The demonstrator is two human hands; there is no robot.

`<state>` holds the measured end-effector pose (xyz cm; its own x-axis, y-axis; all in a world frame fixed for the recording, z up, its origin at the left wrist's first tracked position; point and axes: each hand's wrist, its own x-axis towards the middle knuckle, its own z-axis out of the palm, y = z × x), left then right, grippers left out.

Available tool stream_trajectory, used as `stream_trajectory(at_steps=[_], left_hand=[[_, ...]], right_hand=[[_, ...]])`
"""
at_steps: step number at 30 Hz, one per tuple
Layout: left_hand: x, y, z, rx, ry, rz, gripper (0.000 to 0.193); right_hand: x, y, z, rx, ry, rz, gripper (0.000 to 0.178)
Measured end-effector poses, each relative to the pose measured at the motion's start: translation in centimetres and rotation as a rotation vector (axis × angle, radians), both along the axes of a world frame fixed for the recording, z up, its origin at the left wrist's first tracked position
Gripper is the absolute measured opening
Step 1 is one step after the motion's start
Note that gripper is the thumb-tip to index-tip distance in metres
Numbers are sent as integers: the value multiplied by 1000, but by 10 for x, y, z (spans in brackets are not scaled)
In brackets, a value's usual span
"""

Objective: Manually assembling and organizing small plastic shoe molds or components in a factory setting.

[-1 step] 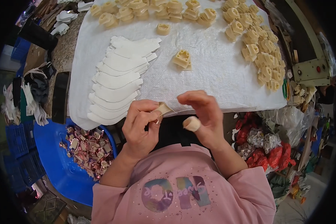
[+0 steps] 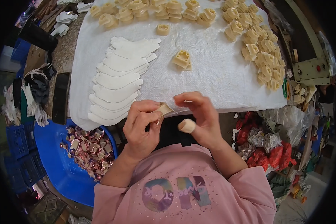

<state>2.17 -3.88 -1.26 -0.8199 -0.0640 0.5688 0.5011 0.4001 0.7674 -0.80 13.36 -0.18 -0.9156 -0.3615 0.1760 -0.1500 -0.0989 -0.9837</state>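
Note:
My left hand [image 2: 141, 121] pinches a small cream block [image 2: 163, 108] near the front edge of the table, just above my lap. A thin, pale edge sticks out from the block's right side. My right hand [image 2: 201, 121] is beside it, fingers curved, with a wide gap between thumb and forefinger. A cream finger cot [image 2: 187, 126] covers that thumb. Beyond my left hand lies an overlapping row of curved white cut pieces [image 2: 117, 78]. A hollow cream block [image 2: 182, 59] rests on a flat piece mid-table, and another block [image 2: 163, 30] sits farther back.
Many cream blocks [image 2: 267, 59] crowd the far and right sides of the white-covered table [image 2: 212, 78]. A blue tub [image 2: 56, 164] of shiny pinkish pieces stands at lower left, below a dark phone [image 2: 61, 93]. Red and clear plastic bags [image 2: 276, 155] heap up at right.
My right hand has shifted slightly left, closer to the block in my left hand. My left hand keeps its hold almost unmoved.

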Motion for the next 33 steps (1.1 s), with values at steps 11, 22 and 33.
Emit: stream_trajectory(at_steps=[11,22,33], left_hand=[[-5,8,2,41,100,-47,20],[-7,14,3,-302,26,-18,22],[-7,5,1,-15,-177,-47,17]], right_hand=[[0,-13,-19,-361,-236,-29,16],[-1,-9,-5,-194,-252,-26,16],[-27,10,-15,131,-207,98,23]])
